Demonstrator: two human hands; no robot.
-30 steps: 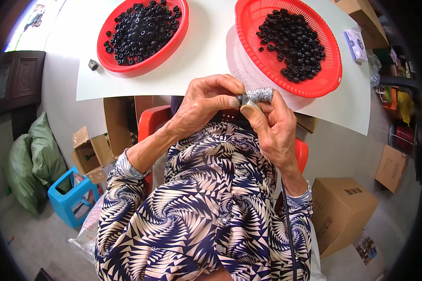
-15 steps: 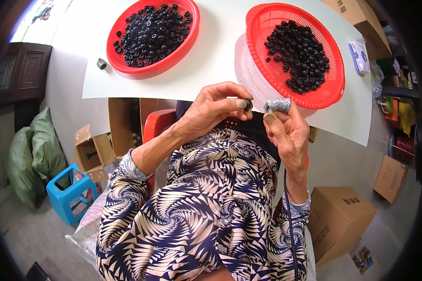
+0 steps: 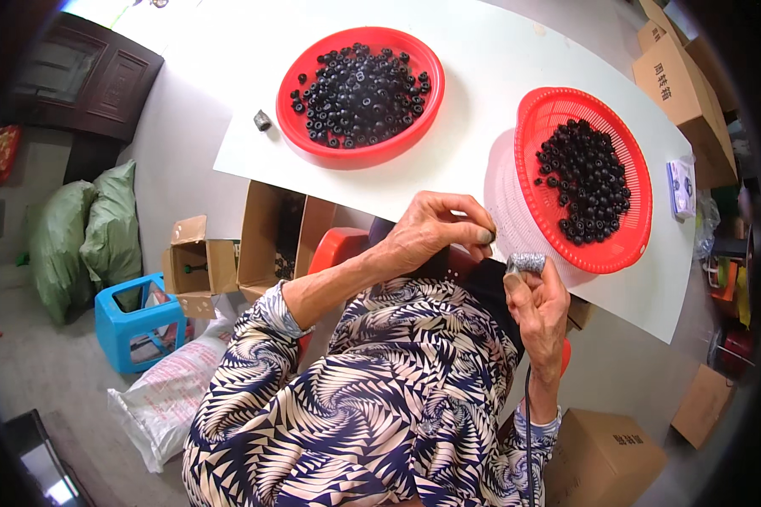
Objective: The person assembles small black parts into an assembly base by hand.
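Observation:
My left hand (image 3: 435, 228) is closed in a pinch at the table's front edge. Between thumb and forefinger it grips a small black ring-shaped piece (image 3: 492, 238), mostly covered by the fingertips. Just right of it, my right hand (image 3: 539, 308) is held up with the forefinger bent and the thumb brought to its tip. A glittery silver sleeve (image 3: 528, 263) wraps that forefinger. Whatever lies between thumb and sleeve is hidden. The two hands are a little apart. Beyond them stand a red plate (image 3: 435, 72) and a red mesh basket (image 3: 643, 198), each heaped with black ring-shaped pieces.
A grey tapered cap (image 3: 262, 121) lies on the white table (image 3: 473, 51), left of the plate. A tissue pack (image 3: 681, 188) sits at the right edge. Cardboard boxes (image 3: 201, 266), a blue stool (image 3: 135, 319), green sacks (image 3: 110, 221) and a white sack (image 3: 165, 401) surround my seat.
The whole view has shifted, so the table, plate and basket appear lower and farther right. Both hands keep nearly the same grip, and the black piece stays in my left fingers.

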